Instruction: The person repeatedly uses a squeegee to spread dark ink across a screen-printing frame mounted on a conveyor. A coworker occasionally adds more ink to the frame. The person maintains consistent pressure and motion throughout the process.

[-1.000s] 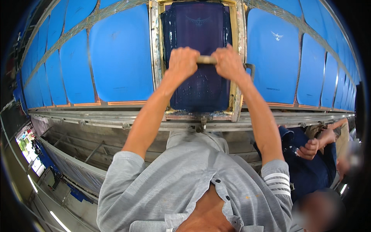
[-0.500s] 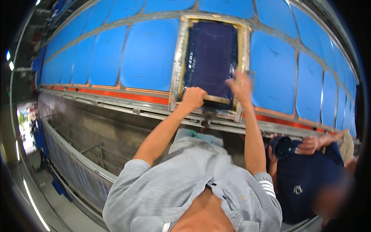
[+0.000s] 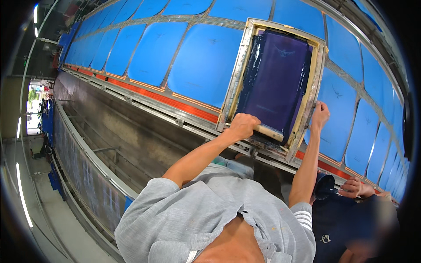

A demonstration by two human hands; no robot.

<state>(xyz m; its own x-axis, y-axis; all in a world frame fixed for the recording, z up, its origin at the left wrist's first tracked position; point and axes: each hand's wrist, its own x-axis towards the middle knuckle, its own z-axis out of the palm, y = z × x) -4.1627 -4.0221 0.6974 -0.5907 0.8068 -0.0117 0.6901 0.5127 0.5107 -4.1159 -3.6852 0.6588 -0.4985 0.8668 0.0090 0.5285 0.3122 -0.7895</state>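
A screen-printing frame (image 3: 237, 79) with a pale, taped rim stands tilted in view over the blue panels. Its purple mesh (image 3: 278, 79) carries a faint bird-like mark, and dark wet ink (image 3: 254, 65) lies along the left and right inner sides. My left hand (image 3: 243, 126) is wrapped round one end of a squeegee (image 3: 269, 132), a pale wooden bar at the frame's near end. The squeegee's blade is hidden. On the frame's outer right side, my right hand (image 3: 321, 115) has its fingers closed on the rim.
Rows of blue panels (image 3: 206, 61) cover the long table, edged by an orange-red strip (image 3: 175, 98) and a metal rail (image 3: 149, 105). At right, close by my arm, a person in dark clothes (image 3: 337, 219) has a dark round container (image 3: 324, 186). Another long table (image 3: 83, 162) runs at left.
My right hand has gone from a blurred spot above the frame's right side to its outer rim. The view has turned, so the frame appears farther right and tilted. My left hand keeps the squeegee.
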